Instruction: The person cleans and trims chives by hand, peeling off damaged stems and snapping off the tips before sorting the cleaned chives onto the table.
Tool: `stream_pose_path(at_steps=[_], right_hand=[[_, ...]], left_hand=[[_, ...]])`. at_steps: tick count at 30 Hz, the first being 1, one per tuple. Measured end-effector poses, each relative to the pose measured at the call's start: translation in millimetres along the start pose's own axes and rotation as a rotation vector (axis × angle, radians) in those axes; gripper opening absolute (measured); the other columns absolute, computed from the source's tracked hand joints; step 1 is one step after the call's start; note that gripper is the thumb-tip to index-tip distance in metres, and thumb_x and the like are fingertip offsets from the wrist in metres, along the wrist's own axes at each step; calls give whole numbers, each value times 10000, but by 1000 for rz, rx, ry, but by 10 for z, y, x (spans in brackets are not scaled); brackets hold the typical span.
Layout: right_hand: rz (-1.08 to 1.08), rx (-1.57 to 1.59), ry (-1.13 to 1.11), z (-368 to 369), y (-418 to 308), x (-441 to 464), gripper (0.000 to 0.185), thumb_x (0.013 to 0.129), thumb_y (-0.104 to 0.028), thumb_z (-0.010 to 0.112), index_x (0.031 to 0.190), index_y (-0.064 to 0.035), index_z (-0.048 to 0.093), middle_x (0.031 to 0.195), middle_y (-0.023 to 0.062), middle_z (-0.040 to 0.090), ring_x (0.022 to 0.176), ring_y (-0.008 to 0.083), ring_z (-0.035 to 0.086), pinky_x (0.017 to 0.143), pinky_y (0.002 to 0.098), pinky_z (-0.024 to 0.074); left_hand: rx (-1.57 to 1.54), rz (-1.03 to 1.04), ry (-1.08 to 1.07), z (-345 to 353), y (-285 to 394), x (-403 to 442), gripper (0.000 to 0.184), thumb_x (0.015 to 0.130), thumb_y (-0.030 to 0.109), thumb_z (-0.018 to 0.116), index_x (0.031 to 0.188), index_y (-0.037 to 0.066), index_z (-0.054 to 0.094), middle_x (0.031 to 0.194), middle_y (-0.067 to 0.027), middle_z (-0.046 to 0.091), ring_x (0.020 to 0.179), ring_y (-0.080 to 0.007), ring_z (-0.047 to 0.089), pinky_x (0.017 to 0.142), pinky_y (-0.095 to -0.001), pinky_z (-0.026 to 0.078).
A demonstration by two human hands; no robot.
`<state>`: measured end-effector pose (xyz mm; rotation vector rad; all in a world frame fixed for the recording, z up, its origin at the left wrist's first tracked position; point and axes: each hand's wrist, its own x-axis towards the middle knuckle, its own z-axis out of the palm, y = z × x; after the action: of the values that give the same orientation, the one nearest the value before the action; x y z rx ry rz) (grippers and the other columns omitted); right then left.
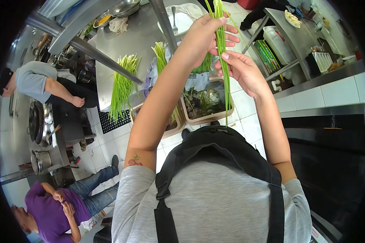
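Observation:
Long thin green stalks that look like chives (226, 87) hang upright in a bunch before me. My left hand (205, 38) holds them near the top, thumb across the front and fingers behind. Lower down, my right hand (245, 73) pinches the same bunch between thumb and fingers. Beneath the hands stands a beige bin (207, 118) with scraps and roots inside. Another bunch of stalks (125, 81) lies over the edge of the steel counter (144, 24), and a smaller bunch (160, 56) is partly behind my left forearm.
A steel post (163, 18) and rail (105, 60) cross above the counter. A fork (174, 22) rests on a white tray (186, 24). Two people (40, 83) (59, 206) stand at left near pots. A steel shelf unit (286, 40) stands at right.

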<state>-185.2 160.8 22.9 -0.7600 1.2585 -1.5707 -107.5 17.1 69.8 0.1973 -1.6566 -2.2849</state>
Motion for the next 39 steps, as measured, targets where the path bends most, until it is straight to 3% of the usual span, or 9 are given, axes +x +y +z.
stream_pose_path(at_steps=[9, 12, 18, 21, 26, 29, 32, 36, 39], right_hand=[[37, -37, -36, 26, 50, 8, 367, 910, -276, 545, 1190, -41, 570, 876, 36, 625, 751, 103, 565, 745, 243, 462], [11, -40, -33, 120, 8, -21, 265, 916, -206, 542, 1080, 0, 571, 900, 55, 614, 812, 120, 575, 785, 270, 471], [-60, -26, 176, -212, 49, 58, 351, 929, -302, 490, 1111, -13, 570, 998, 67, 602, 871, 130, 550, 796, 285, 460], [-36, -87, 43, -213, -155, -4, 346, 949, -338, 435, 1001, -20, 561, 872, 54, 576, 784, 134, 532, 745, 283, 445], [-43, -242, -78, -230, -110, -42, 379, 947, -372, 444, 893, -32, 603, 782, 47, 595, 746, 145, 559, 731, 283, 452], [39, -45, -133, -344, 462, 30, 487, 922, -466, 450, 1079, -29, 597, 996, 114, 617, 931, 179, 572, 824, 296, 439], [429, 19, 5, -564, 1764, 152, 680, 890, -598, 381, 1336, -85, 409, 1352, 131, 417, 1232, 263, 390, 1019, 457, 291], [502, 231, 213, -600, 2480, -131, 528, 904, -461, 475, 1300, -113, 459, 1285, 115, 489, 1185, 238, 444, 962, 388, 356], [461, -63, 435, -958, 2864, -354, 330, 880, -302, 560, 1138, -100, 601, 977, 0, 617, 900, 100, 538, 774, 285, 422]], left_hand=[[117, 100, 57, 17, -93, -15, 356, 880, 356, 571, 1070, 57, 538, 975, -88, 633, 847, -172, 636, 608, -269, 517], [135, 118, 69, -12, -118, -36, 317, 887, 318, 571, 1054, 49, 547, 968, -94, 641, 826, -167, 640, 617, -269, 523], [139, 172, 70, -105, -189, -16, 240, 900, 235, 562, 1037, 38, 542, 960, -118, 645, 804, -170, 643, 658, -267, 520], [211, 147, 81, -131, -214, -22, 251, 907, 244, 546, 1041, 32, 525, 991, -138, 644, 843, -180, 646, 700, -273, 522], [77, 118, 139, -143, -342, -22, 252, 937, 276, 485, 1048, 51, 512, 731, 4, 525, 580, -61, 473, 481, -209, 370], [65, 5, 254, -203, -659, -41, 254, 948, 291, 460, 1051, 65, 513, 641, 63, 373, 503, -34, 303, 425, -200, 235], [141, -4, 312, -363, -1140, -59, 271, 953, 314, 448, 1029, 69, 534, 607, 73, 351, 491, -28, 296, 414, -198, 224], [391, 122, 345, -529, -1241, -150, 290, 955, 333, 439, 978, 71, 561, 597, 78, 352, 484, -24, 299, 407, -199, 226], [349, 52, 394, -550, -1087, -531, 294, 967, 326, 411, 946, 74, 561, 582, 83, 314, 465, -23, 262, 401, -199, 202]])
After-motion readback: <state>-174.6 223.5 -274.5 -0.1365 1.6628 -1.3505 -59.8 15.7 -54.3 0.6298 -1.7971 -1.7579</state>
